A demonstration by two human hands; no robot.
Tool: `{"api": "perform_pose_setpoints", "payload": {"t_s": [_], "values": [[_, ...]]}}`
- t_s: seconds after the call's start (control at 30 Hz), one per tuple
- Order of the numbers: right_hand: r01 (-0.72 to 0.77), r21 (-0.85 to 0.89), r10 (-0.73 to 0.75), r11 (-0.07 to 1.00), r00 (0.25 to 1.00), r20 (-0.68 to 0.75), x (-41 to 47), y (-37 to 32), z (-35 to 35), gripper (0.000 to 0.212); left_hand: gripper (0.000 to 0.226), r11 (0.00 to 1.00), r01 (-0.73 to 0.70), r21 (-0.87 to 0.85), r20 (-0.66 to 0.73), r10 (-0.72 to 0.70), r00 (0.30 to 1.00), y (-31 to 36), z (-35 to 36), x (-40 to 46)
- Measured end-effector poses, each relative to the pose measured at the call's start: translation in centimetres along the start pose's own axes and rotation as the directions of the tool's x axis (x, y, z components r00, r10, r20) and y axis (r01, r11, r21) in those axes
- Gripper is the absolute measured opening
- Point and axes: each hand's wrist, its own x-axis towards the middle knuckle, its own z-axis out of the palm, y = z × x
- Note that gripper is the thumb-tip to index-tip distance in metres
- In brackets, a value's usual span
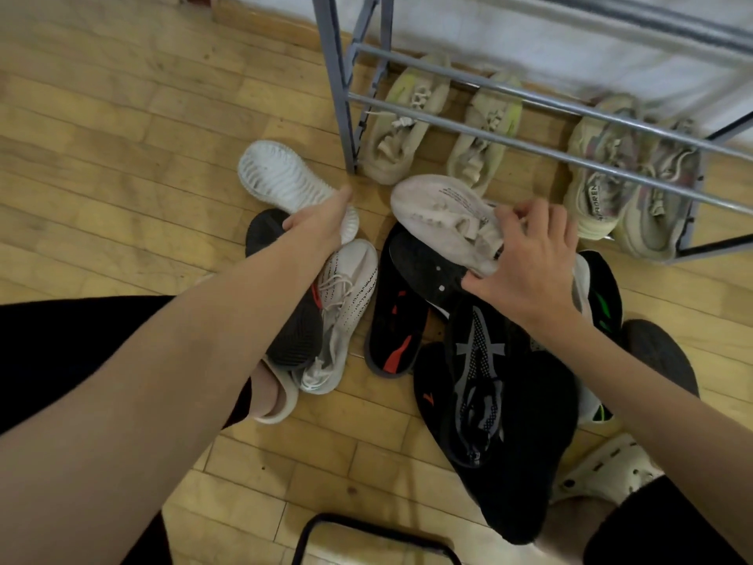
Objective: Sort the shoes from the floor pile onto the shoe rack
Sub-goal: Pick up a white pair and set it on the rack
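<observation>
A pile of shoes lies on the wooden floor in front of a grey metal shoe rack (341, 87). My left hand (322, 222) grips the heel end of a white sneaker (281, 179) that is turned sole-up. My right hand (533, 254) holds the collar of a second white sneaker (440, 210), fingers curled at its opening. Beneath lie a black slide with red marks (393, 320), a black and grey sneaker (476, 381), a white speckled sneaker (346, 303) and a dark sneaker, sole-up (297, 340). Two pairs of beige sneakers (399, 128) (611, 181) sit under the rack's bars.
A black shoe with green marks (603, 295) lies behind my right wrist. A cream clog (607, 471) is at the lower right, a beige slide (273, 397) under my left arm. A black metal frame (366, 532) shows at the bottom edge. A white wall stands behind the rack.
</observation>
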Motion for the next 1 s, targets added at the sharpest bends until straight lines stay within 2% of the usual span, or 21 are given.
{"api": "perform_pose_setpoints", "payload": {"t_s": [0.03,0.07,0.13,0.17,0.2,0.23,0.27,0.3,0.33,0.4,0.5,0.6,0.67,0.8,0.9,1.0], "values": [[-0.027,0.033,0.028,0.999,0.999,-0.026,-0.7,0.0,0.0,0.072,0.147,1.0,0.016,-0.021,0.021,-0.016,1.0,-0.7,-0.4,0.0],[-0.052,0.075,0.055,0.996,0.997,-0.049,-1.6,-0.1,-0.1,0.072,0.14,0.999,0.007,-0.049,0.066,-0.003,0.998,-1.0,-1.1,-1.8],[-0.148,0.214,0.159,0.966,0.987,-0.037,-3.4,-0.4,-0.3,0.073,0.094,0.982,-0.003,-0.191,0.248,0.051,0.967,-1.1,-3.0,-8.7],[-0.243,0.315,0.247,0.917,0.969,0.027,-4.2,-0.8,-0.9,0.073,0.071,0.966,0.016,-0.258,0.315,0.069,0.947,-1.3,-3.7,-11.4],[-0.37,0.423,0.339,0.827,0.929,0.149,-5.0,-0.9,-1.2,0.069,0.055,0.938,0.07,-0.34,0.379,0.069,0.923,-1.5,-4.2,-13.0],[-0.501,0.519,0.402,0.692,0.866,0.298,-5.6,-0.9,-1.3,0.062,0.047,0.903,0.134,-0.409,0.427,0.059,0.902,-2.0,-4.7,-14.0],[-0.631,0.585,0.413,0.509,0.776,0.478,-6.2,-0.7,-1.4,0.054,0.048,0.843,0.212,-0.495,0.478,0.06,0.876,-2.5,-5.1,-14.1],[-0.729,0.605,0.362,0.32,0.684,0.633,-6.8,-0.6,-1.7,0.05,0.053,0.794,0.268,-0.545,0.494,0.046,0.868,-2.9,-5.5,-14.7],[-0.784,0.601,0.29,0.155,0.617,0.731,-7.5,-0.4,-2.0,0.051,0.057,0.754,0.3,-0.585,0.482,0.026,0.876,-3.5,-5.8,-15.4],[-0.835,0.542,0.197,-0.095,0.518,0.832,-8.9,-0.1,-2.3,0.051,0.058,0.721,0.332,-0.608,0.482,0.002,0.876,-4.8,-5.9,-16.3],[-0.785,0.457,0.07,-0.417,0.474,0.878,-10.9,0.0,-2.6,0.035,0.055,0.688,0.365,-0.628,0.482,-0.025,0.876,-7.0,-6.1,-18.3],[-0.675,0.335,-0.024,-0.657,0.464,0.886,-12.8,0.4,-2.9,0.037,0.06,0.708,0.371,-0.601,0.481,-0.05,0.875,-9.3,-6.6,-19.5],[-0.632,0.267,-0.072,-0.727,0.457,0.887,-13.7,0.8,-3.2,0.037,0.065,0.747,0.352,-0.564,0.481,-0.05,0.875,-10.4,-6.8,-19.8],[-0.625,0.2,-0.115,-0.754,0.426,0.897,-14.5,1.6,-4.3,0.04,0.046,0.801,0.307,-0.513,0.494,-0.016,0.869,-11.3,-7.3,-20.7],[-0.629,0.212,-0.092,-0.748,0.414,0.905,-14.5,2.2,-5.3,0.048,0.055,0.81,0.315,-0.494,0.545,0.007,0.838,-11.2,-7.9,-21.2],[-0.605,0.231,-0.077,-0.762,0.439,0.895,-14.5,2.7,-6.4,0.049,0.063,0.807,0.325,-0.493,0.596,0.041,0.802,-10.6,-8.3,-21.6]]}}
